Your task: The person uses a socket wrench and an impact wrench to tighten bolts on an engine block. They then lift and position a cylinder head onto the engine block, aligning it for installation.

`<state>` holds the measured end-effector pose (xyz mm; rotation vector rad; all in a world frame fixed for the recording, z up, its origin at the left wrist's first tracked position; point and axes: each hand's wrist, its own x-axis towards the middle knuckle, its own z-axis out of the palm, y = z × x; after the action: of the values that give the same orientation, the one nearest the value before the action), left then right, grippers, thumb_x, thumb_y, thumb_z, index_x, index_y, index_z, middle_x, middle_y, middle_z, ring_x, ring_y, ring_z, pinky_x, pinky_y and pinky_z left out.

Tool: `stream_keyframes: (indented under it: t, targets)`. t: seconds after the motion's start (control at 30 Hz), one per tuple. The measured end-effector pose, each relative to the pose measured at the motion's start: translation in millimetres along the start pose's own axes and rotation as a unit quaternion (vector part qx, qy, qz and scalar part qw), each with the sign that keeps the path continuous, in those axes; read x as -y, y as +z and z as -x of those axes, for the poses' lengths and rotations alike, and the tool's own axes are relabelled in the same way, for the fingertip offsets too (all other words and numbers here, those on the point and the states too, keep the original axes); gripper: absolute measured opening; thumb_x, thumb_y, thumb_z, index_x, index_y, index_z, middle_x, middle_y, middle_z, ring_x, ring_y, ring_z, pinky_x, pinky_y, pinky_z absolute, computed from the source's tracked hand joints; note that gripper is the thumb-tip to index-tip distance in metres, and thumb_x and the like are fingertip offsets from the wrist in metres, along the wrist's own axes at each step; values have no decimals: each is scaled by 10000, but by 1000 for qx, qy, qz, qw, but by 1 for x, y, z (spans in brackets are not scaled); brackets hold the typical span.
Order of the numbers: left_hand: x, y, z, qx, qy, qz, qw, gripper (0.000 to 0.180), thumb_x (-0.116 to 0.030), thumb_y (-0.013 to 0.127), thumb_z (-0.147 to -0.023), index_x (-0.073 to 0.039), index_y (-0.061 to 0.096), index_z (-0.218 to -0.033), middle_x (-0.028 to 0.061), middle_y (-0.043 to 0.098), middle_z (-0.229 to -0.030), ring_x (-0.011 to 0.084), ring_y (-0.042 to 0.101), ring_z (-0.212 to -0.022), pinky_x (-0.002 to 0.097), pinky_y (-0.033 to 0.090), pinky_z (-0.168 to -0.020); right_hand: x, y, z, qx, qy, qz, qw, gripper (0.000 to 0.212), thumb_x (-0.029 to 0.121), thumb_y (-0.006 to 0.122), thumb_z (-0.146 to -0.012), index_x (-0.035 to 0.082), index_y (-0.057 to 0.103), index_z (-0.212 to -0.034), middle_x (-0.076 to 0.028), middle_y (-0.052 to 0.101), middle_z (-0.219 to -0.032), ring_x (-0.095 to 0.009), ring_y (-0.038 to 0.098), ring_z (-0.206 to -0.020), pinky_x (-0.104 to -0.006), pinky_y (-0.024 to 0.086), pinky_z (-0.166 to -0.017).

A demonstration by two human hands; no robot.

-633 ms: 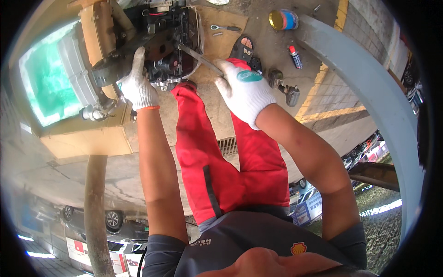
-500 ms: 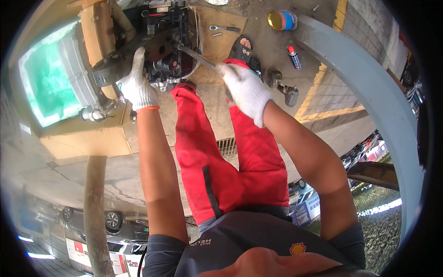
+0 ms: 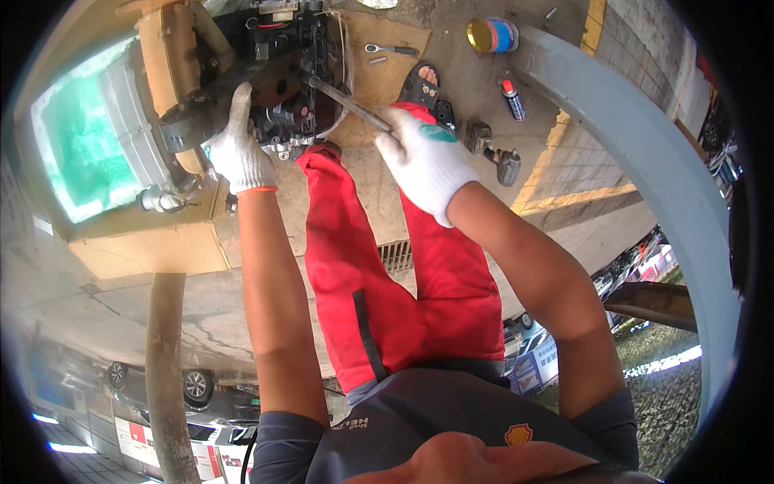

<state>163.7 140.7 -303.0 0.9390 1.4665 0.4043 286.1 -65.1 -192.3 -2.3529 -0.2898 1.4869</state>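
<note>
In a white glove, my left hand (image 3: 239, 153) rests against the black engine assembly (image 3: 282, 81), thumb stretched upward along a dark part. Its other fingers are hidden. My right hand (image 3: 426, 161), gloved in white with a green patch, is closed on the near end of a long metal bar (image 3: 348, 102). The bar slants up and left, its far end meeting the engine assembly. A brown curved duct-like part (image 3: 169, 60) and a dark round part (image 3: 184, 129) lie left of the engine.
A ratchet (image 3: 393, 50) lies on cardboard (image 3: 367, 81) beyond my foot. To the right are a tin can (image 3: 493, 36), a red-capped spray can (image 3: 513, 101), a power tool (image 3: 504, 164) and a curved grey beam (image 3: 637, 129). A cardboard box (image 3: 153, 250) stands left, beside a post (image 3: 165, 347).
My right hand has shifted slightly and turned, so the green patch on its glove shows and more of the bar is exposed. My left hand has barely moved.
</note>
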Motion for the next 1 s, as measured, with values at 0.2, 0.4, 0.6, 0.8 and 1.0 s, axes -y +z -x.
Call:
stream_keyframes:
  t: [0.2, 0.4, 0.6, 0.8, 1.0]
  targets:
    - [0, -1, -1, -11, -3, 9, 1000, 263, -165, 940, -859, -36, 771, -1013, -21, 691, -830, 54, 522, -629, 214, 411, -587, -2, -5, -2, -35, -117, 186, 975, 431, 345, 537, -1102, 53, 637, -1402, -255, 738, -1124, -437, 708, -1062, -509, 583, -925]
    - [-2, 0, 1, -4, 15, 16, 1000, 275, -168, 940, -860, -30, 772, -1029, -14, 696, -849, 55, 528, -636, 219, 422, -594, -6, 5, -17, 26, 134, -275, 952, 396, 335, 572, -1081, 39, 651, -1331, -215, 747, -1020, -428, 726, -889, -522, 596, -862]
    - [4, 3, -2, -4, 27, 21, 999, 261, -172, 937, -867, -26, 775, -1011, -12, 700, -876, 51, 525, -647, 218, 425, -596, -11, -9, -8, -67, -204, 298, 930, 395, 383, 581, -1101, 65, 680, -1312, -195, 723, -983, -391, 702, -898, -478, 582, -945]
    - [5, -2, -4, -6, 37, 20, 999, 254, -193, 938, -871, -27, 784, -986, -10, 706, -863, 53, 526, -639, 227, 418, -589, -22, 13, -8, -38, -1, -48, 998, 438, 419, 577, -1111, 31, 687, -1281, -112, 696, -931, -248, 692, -836, -404, 608, -835]
    - [12, -5, -7, 14, 46, 11, 999, 370, -198, 932, -876, 41, 784, -1116, 81, 774, -1055, 108, 687, -831, 262, 562, -748, -24, 16, -7, -46, -79, 29, 995, 454, 426, 594, -1102, 20, 684, -1284, -56, 683, -896, -197, 680, -817, -407, 607, -771]
